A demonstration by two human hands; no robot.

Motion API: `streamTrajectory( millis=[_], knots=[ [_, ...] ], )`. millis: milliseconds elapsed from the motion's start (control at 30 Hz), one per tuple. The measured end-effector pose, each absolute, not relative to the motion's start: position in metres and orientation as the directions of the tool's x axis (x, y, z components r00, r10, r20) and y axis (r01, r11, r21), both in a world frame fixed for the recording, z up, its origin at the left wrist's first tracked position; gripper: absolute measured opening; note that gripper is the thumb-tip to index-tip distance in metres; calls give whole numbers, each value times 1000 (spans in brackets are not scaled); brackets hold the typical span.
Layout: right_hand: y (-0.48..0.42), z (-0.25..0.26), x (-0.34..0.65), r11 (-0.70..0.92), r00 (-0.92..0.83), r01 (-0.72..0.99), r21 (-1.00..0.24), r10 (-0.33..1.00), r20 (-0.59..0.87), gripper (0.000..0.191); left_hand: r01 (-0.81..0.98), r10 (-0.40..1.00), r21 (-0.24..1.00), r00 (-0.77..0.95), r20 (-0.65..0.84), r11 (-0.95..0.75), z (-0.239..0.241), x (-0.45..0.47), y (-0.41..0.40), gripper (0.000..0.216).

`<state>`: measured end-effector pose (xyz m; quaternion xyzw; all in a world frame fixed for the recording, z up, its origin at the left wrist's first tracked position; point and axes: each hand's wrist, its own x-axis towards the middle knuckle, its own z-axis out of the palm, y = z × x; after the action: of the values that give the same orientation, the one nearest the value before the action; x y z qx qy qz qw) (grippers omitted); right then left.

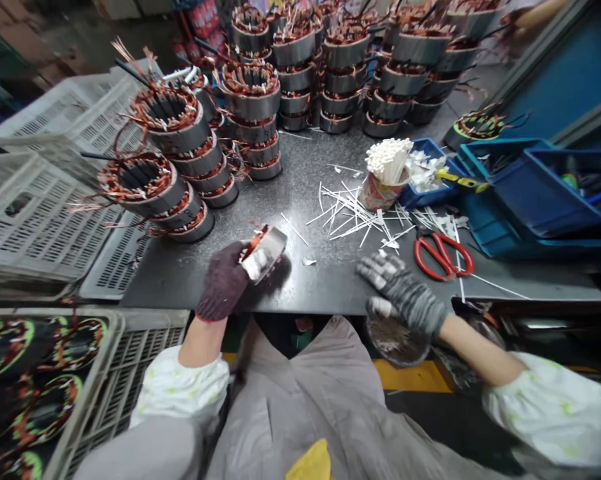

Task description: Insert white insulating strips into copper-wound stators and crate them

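My left hand, in a dark purple knit glove, grips a motor stator with copper windings. The stator is tilted on its side, low over the front of the table. My right hand, in a grey striped glove with pale fingertips, is at the table's front edge, fingers stretched out and holding nothing visible. Just right of it lie red-handled scissors, their blades partly hidden. Beyond that hand, thin white sticks are scattered around a cup packed with more sticks. A white scrap lies between my hands.
Stacked stators line the table's back and left. Blue bins stand at the right, a yellow cutter across a smaller one. White plastic crates and a crate of stators are at the left. A round bowl is below the edge.
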<state>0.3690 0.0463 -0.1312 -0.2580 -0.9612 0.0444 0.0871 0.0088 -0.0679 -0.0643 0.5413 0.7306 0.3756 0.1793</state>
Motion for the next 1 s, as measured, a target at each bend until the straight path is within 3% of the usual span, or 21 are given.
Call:
streamTrajectory(
  millis=[67,133,200,267,300,367,433,567,667,767,900,1000],
  knots=[
    [64,-134,347,742,-720,666,-76,667,192,57,741,890,648,-401,219,174,-68,-6,-81,43],
    [72,-129,307,702,-675,710,-49,698,239,55,891,879,419,-334,341,176,-74,-13,-93,38],
    [68,-125,254,868,-844,493,-57,493,212,58,970,891,197,-212,401,142,-81,-16,-103,32],
    [61,-125,199,969,-956,219,-114,236,172,59,991,900,80,-131,416,108,-85,-19,-110,28],
    [61,-127,177,977,-970,166,-133,186,157,60,994,898,52,-108,426,94,-86,-21,-112,27],
    [77,-130,150,956,-954,257,-142,275,124,60,997,894,23,-80,441,78,-87,-26,-116,29],
    [108,-130,152,871,-868,479,-109,489,89,56,997,898,16,-70,434,70,-88,-30,-118,30],
    [162,-120,200,645,-645,762,53,751,142,42,997,898,53,-80,432,63,-90,-31,-110,29],
    [159,-111,222,640,-644,762,93,735,213,43,997,907,71,-60,417,34,-93,-26,-83,29],
    [128,-104,226,768,-765,631,107,595,247,39,999,935,50,-26,355,8,-93,-27,-36,31],
    [99,-103,243,888,-870,458,44,438,229,36,999,949,15,-51,310,48,-87,-38,34,34],
    [102,-112,271,884,-864,468,-22,462,200,38,998,931,12,-67,359,68,-80,-43,70,30]
  ],
)
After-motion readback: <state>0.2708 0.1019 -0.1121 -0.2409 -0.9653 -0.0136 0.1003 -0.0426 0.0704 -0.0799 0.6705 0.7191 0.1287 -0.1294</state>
